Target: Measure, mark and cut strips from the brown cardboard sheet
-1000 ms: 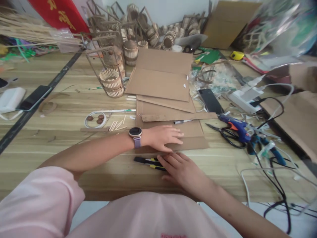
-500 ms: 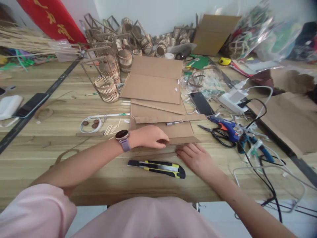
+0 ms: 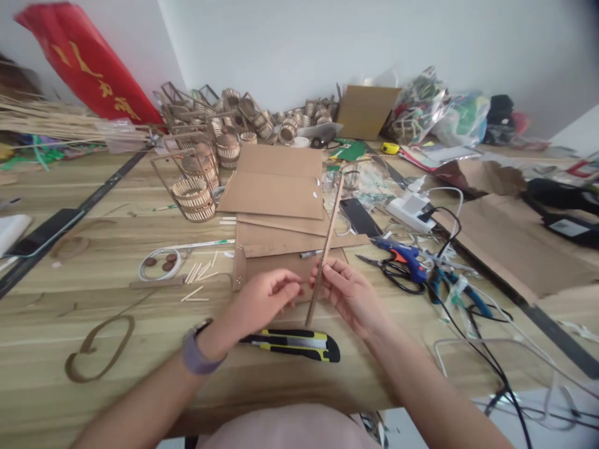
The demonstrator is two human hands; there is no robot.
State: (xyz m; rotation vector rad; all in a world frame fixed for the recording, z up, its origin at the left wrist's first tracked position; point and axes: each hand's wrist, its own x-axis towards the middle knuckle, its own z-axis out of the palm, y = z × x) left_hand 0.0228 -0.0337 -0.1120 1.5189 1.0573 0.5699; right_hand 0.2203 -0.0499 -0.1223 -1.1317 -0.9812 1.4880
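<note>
My right hand (image 3: 349, 290) is closed on a narrow strip of brown cardboard (image 3: 330, 234), pinching it near its lower end. The strip stands at a slant, its far end pointing up and away over the table. Close to the strip's left side is my left hand (image 3: 274, 296), its fingers loosely curled and a little apart, with nothing visible in them. Below both hands lies a yellow and black utility knife (image 3: 299, 344). Stacked cardboard pieces (image 3: 276, 193) spread beyond the hands, and a pen (image 3: 309, 254) rests on the nearer sheets.
Scissors (image 3: 397, 274), a blue glue gun (image 3: 407, 259) and pliers (image 3: 472, 296) lie among cables on the right. Small slatted buckets (image 3: 194, 199) stand at the back left. Short sticks (image 3: 199, 272) and a curled brown strip (image 3: 100, 349) are on the left.
My right hand has lifted the cardboard strip off the table and turned it upright at a slant. My left hand has come off the cardboard's near edge, toward me. The view has tilted up.
</note>
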